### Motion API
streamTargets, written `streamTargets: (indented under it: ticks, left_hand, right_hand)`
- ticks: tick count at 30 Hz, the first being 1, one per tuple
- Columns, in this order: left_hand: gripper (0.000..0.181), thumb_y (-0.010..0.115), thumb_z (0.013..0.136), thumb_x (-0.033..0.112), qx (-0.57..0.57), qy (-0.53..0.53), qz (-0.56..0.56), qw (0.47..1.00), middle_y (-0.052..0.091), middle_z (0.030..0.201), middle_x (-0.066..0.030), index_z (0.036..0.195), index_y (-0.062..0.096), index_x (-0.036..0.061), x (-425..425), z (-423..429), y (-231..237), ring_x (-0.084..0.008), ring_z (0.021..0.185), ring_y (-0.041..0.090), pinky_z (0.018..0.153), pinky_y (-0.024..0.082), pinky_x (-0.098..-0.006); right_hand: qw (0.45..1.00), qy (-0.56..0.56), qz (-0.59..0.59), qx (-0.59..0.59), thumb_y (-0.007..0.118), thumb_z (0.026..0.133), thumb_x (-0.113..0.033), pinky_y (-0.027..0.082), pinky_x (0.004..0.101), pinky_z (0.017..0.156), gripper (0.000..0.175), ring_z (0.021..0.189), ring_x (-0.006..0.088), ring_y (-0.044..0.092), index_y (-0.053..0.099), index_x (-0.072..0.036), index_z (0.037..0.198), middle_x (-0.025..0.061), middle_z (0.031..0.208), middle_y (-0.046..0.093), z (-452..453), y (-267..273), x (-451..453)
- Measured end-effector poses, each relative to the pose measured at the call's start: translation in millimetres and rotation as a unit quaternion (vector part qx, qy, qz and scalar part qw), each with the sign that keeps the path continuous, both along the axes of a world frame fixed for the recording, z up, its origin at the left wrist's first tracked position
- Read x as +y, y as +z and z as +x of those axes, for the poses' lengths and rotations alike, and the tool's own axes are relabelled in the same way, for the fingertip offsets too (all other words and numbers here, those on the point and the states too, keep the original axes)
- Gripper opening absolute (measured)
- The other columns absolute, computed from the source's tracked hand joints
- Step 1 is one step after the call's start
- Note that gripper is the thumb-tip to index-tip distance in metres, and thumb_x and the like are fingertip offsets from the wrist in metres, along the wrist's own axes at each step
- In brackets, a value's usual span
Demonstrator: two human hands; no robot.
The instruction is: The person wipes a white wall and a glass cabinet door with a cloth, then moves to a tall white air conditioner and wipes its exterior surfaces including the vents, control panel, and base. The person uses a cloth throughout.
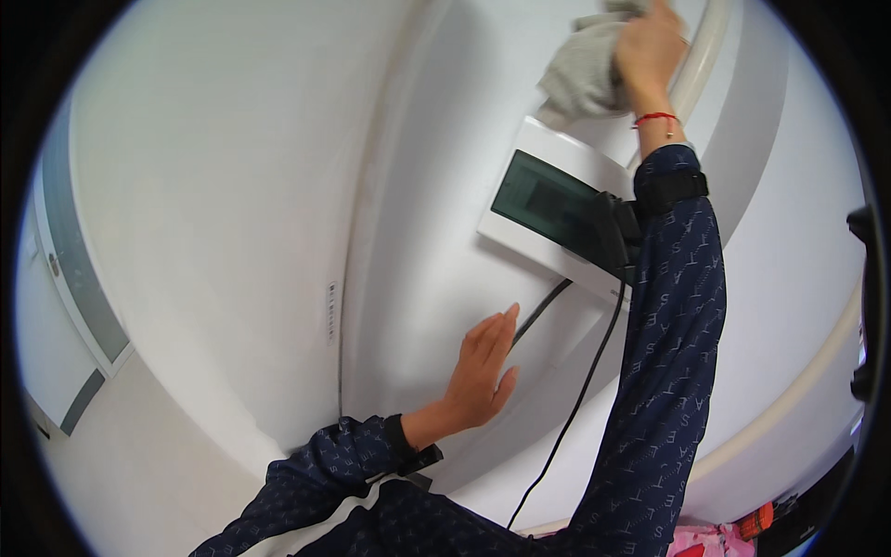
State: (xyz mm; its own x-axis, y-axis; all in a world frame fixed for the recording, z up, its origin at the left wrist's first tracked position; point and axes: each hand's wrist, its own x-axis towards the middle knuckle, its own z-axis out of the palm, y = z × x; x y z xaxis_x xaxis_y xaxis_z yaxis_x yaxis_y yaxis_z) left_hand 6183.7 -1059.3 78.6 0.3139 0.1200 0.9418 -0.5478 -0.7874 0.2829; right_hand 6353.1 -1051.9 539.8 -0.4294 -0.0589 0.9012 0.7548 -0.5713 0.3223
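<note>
My right hand [651, 52], raised at the top right, grips a grey cloth [588, 69] against the white wall, beside a cream-coloured pipe or rail [696, 66]. Just below the cloth is a white electrical distribution box [505, 230] with a dark tinted window [546, 195]; my right forearm covers its right end. My left hand [480, 376] holds nothing. Its fingers are extended and its thumb stands apart, near the wall under the box, close to a black cable [543, 311]. Whether its palm touches the wall is unclear.
Another thin black cable [581, 404] hangs beside my right sleeve. A small strip with writing [332, 313] is on the wall panel at left. A door with a handle [54, 264] stands at far left. Pink patterned fabric [717, 542] and a red-orange object [755, 521] lie at lower right.
</note>
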Motion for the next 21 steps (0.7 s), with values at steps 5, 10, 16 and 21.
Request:
streamTargets:
  ticks: [5, 10, 16, 21]
  left_hand:
    - [0.071, 0.056, 0.090, 0.002, 0.025, -0.004, 0.036, 0.999, 0.034, 0.161, -0.0237, 0.155, 0.029, -0.0093, -15.4, -27.0, -12.1, -0.0405, 0.143, 0.035, 0.118, 0.028, -0.0480]
    - [0.074, 0.058, 0.088, 0.000, 0.048, 0.026, 0.054, 0.997, 0.035, 0.162, -0.0200, 0.157, 0.029, -0.0049, -12.2, -48.4, -25.0, -0.0390, 0.143, 0.037, 0.116, 0.031, -0.0470]
    - [0.077, 0.058, 0.086, -0.002, 0.070, 0.036, 0.050, 0.996, 0.037, 0.161, -0.0185, 0.158, 0.029, -0.0032, -6.6, -71.2, -33.3, -0.0394, 0.141, 0.039, 0.115, 0.033, -0.0474]
    - [0.079, 0.062, 0.085, -0.002, 0.082, 0.038, 0.055, 0.994, 0.039, 0.160, -0.0177, 0.158, 0.030, -0.0032, -6.5, -77.9, -35.5, -0.0382, 0.140, 0.041, 0.115, 0.035, -0.0469]
  right_hand:
    - [0.957, -0.053, 0.161, 0.236, 0.052, 0.091, -0.008, 0.037, 0.0519, 0.111, 0.050, 0.130, 0.0421, 0.049, 0.049, 0.001, 0.140, 0.0242, 0.134, 0.058, 17.2, -5.7, 30.3]
    - [0.740, 0.191, -0.563, 0.315, 0.046, 0.090, 0.000, 0.043, 0.0347, 0.109, 0.051, 0.123, 0.0293, 0.060, 0.057, 0.005, 0.140, 0.0184, 0.134, 0.066, -39.8, -73.0, 103.9]
    - [0.921, 0.141, -0.245, 0.266, 0.048, 0.085, -0.001, 0.044, 0.0407, 0.110, 0.050, 0.127, 0.0394, 0.059, 0.066, -0.004, 0.132, 0.0242, 0.128, 0.068, -46.1, -67.6, 110.2]
    - [0.924, 0.180, 0.178, 0.286, 0.062, 0.087, -0.007, 0.043, 0.0568, 0.104, 0.057, 0.125, 0.0453, 0.050, 0.044, -0.004, 0.141, 0.0255, 0.138, 0.048, -8.4, -41.1, 69.0]
